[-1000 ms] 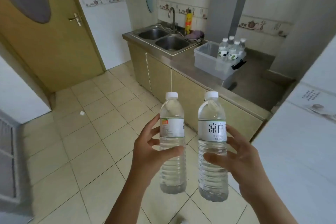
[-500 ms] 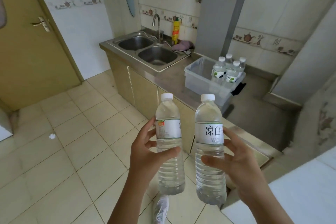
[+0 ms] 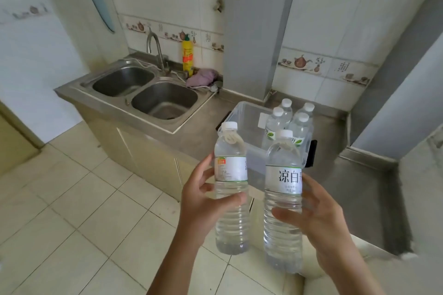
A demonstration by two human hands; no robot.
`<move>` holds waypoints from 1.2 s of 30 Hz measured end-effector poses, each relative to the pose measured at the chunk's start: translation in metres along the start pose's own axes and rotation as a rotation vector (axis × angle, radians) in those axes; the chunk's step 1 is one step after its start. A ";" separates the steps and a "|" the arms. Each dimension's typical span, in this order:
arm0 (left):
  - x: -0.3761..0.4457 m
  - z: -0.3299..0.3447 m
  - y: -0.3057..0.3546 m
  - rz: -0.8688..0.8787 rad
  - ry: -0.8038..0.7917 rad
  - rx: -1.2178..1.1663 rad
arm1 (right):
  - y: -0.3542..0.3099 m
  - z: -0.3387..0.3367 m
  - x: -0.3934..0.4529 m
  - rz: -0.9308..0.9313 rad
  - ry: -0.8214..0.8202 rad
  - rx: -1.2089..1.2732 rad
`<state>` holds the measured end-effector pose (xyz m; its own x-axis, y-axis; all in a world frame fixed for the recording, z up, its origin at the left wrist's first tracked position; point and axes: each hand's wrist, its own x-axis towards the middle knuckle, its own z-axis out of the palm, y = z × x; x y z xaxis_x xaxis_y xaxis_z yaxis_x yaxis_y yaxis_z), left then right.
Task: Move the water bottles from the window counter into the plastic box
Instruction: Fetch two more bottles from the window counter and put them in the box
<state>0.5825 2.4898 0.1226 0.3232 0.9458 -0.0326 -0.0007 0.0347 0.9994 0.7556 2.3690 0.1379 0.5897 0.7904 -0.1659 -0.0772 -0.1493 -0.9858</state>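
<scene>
Closer now, plastic box [image 3: 242, 112] holds four water bottles [image 3: 275, 124].

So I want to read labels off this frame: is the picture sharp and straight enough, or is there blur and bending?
Head view: the white-labelled clear bottle in the right hand shows large, legible characters; the four white-capped bottles in the clear plastic box look softer; wide-angle distortion bends the grey pillar; soft daylight, no harsh glare.
</scene>
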 end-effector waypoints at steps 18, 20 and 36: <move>0.278 0.069 0.009 0.130 -0.069 0.064 | -0.055 0.042 0.281 -0.114 -0.045 -0.072; 0.301 0.075 0.009 0.148 -0.080 0.065 | -0.063 0.045 0.304 -0.153 -0.041 -0.104; 0.435 0.136 -0.045 0.038 -0.382 0.264 | -0.049 0.044 0.414 -0.034 0.276 -0.529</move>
<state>0.8520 2.8562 0.0655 0.6527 0.7566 -0.0391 0.2061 -0.1276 0.9702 0.9686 2.7297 0.1160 0.7775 0.6268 -0.0513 0.3148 -0.4585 -0.8311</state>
